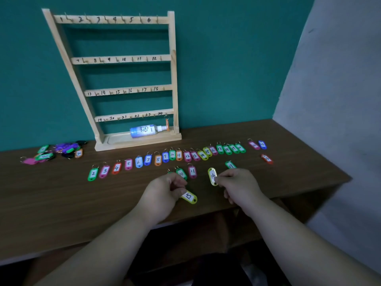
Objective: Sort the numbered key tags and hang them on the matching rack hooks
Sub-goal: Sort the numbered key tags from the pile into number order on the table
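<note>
A wooden rack with four numbered hook rails leans against the teal wall; one orange tag hangs at hook 24. A long row of numbered key tags lies on the brown table, from the green 2 to the 20s at the right. My left hand pinches the yellow-green tag 15. My right hand pinches the yellow tag 14 by its edge. Green tag 10 and pink tag 11 lie just beyond my left hand, green tag 17 beyond my right.
A heap of unsorted tags lies at the table's far left. A white spray bottle rests in the rack's base tray. A red tag lies near the right end, where a grey wall closes in.
</note>
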